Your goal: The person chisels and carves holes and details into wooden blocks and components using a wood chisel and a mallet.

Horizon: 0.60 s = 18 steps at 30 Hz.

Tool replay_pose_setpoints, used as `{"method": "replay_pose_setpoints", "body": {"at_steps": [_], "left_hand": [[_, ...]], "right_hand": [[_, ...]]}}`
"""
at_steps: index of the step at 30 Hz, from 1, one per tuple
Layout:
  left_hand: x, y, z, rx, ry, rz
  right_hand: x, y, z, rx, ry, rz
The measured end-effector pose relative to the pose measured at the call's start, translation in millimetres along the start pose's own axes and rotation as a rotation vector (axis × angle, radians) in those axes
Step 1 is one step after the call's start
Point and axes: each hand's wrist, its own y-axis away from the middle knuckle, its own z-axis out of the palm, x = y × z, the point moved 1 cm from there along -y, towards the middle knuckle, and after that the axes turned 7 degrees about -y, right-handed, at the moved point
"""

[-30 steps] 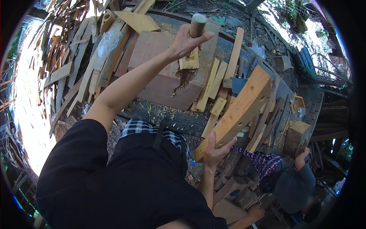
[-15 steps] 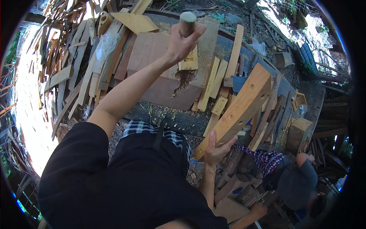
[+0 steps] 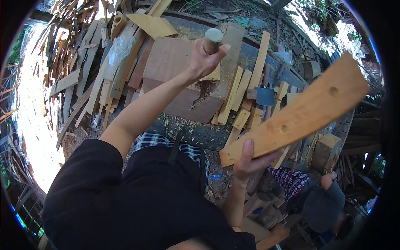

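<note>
My left hand [image 3: 201, 62] is closed around an upright round wooden handle [image 3: 213, 36] with a flat, pale top. Its lower end is hidden behind the hand, above a small yellow wood block [image 3: 214, 75]. That block lies on a brown board [image 3: 166, 98], where dark shavings [image 3: 203, 92] are heaped at its near end. At the right, my right hand [image 3: 248, 164] grips the near end of a long, thick wooden bar [image 3: 306, 109]. Round hollows dent the bar's face, and its far end is lifted toward the upper right, slightly blurred.
Wood strips [image 3: 234, 89] and a dark flat blade [image 3: 265, 96] lie right of the board. A squared wood block [image 3: 326, 149] stands at the bench's right. Another person [image 3: 321, 204] crouches at lower right. Scrap wood [image 3: 83, 54] and a clear plastic bag [image 3: 121, 52] fill the left.
The wooden bar in my right hand has swung up and to the right, its far end now closer to view. My left hand keeps its grip on the handle, at nearly the same spot.
</note>
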Motion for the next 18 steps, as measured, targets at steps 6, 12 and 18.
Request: {"method": "replay_pose_setpoints", "body": {"at_steps": [6, 12, 18], "left_hand": [[8.5, 5.4, -0.1, 0.084, 0.022, 0.192], [-0.6, 9.9, -14.5, 0.058, -0.010, 0.069], [11.6, 13.6, -15.5, 0.164, -0.045, 0.237]], "right_hand": [[-44.6, -60.0, 25.8, -0.467, 0.403, -0.251], [-75.7, -73.5, 34.0, -0.379, 0.187, -0.451], [-79.7, -81.4, 43.3, -0.702, 0.649, -0.326]]}}
